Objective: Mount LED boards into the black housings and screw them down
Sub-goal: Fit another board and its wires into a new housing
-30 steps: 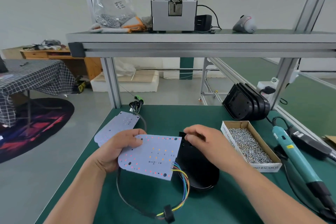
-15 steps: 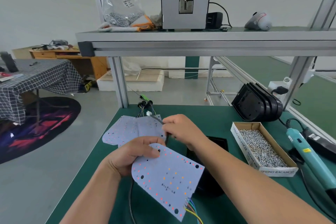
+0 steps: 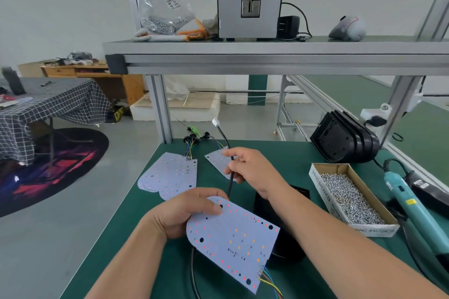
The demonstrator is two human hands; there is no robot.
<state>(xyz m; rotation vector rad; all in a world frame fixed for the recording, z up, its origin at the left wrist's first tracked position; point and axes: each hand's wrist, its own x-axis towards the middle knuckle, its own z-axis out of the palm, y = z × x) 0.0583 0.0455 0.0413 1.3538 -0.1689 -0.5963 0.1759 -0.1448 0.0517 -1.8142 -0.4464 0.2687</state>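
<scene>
Left hand [image 3: 184,213] gripping flat white LED board [image 3: 233,240], right hand [image 3: 250,168] pinching black cable [image 3: 229,177]

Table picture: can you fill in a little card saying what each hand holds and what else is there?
Left hand: holds the board
Right hand: pinches the cable, plug up
Housing: on the table, right of the board
Screw box: right side, full
Screwdriver: lying beside the box
Spare boards: behind the hands
</scene>
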